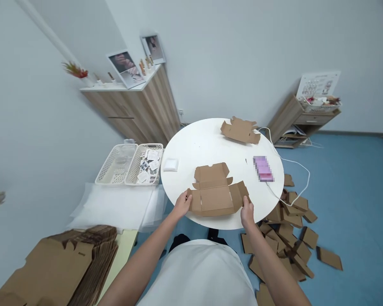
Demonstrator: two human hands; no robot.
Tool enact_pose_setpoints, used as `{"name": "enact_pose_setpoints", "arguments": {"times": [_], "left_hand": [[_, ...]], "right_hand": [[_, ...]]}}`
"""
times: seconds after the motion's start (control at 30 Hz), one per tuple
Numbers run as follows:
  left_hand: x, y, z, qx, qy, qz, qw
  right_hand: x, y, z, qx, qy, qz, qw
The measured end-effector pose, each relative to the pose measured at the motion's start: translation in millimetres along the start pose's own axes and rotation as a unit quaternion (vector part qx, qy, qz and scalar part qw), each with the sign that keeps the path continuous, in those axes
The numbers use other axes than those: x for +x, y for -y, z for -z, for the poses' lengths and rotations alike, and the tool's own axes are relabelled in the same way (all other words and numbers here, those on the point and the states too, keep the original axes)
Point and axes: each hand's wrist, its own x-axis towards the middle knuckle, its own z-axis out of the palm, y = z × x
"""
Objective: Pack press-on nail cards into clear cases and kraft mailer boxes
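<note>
An unfolded cardboard box [215, 197] lies before me at the near side of the white round table [191, 146], its side flaps spread and partly raised. My left hand [182, 204] pinches its left flap between thumb and fingers. On the opposite side, my right hand [247, 211] grips the right flap. A second unfolded cardboard piece [241, 129] rests at the table's far edge. To the left sits a small white packet [170, 165]. A pixelated purple object [263, 169] with a cable lies at the right.
Two white baskets [116, 165] stand left of the table, one filled with small packets. Translucent sheets [115, 204] and a stack of flat cardboard [51, 267] are nearer. Folded boxes [287, 238] cover the floor at right. A white cable [308, 174] hangs off the table.
</note>
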Motion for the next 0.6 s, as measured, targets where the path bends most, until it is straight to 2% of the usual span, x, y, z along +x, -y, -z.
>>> {"name": "enact_pose_setpoints", "arguments": {"times": [0.13, 0.23, 0.33, 0.43, 0.5, 0.6], "left_hand": [[20, -4, -12, 0.049, -0.009, 0.001, 0.999], [38, 1, -18, 0.067, -0.039, 0.031, 0.997], [54, 8, -21, 0.075, -0.049, 0.053, 0.995], [64, 12, -21, 0.08, -0.023, 0.056, 0.995], [65, 12, -19, 0.099, -0.026, 0.035, 0.994], [54, 5, -17, 0.166, -0.065, -0.047, 0.983]], "right_hand": [[5, -12, 20, -0.035, 0.007, -0.034, 0.999], [6, -17, 29, -0.067, -0.026, -0.04, 0.997], [8, -18, 31, -0.108, -0.038, -0.047, 0.992], [9, -16, 26, -0.144, -0.016, -0.063, 0.987], [9, -13, 22, -0.179, -0.019, -0.078, 0.98], [9, -8, 16, -0.229, -0.049, -0.069, 0.97]]}}
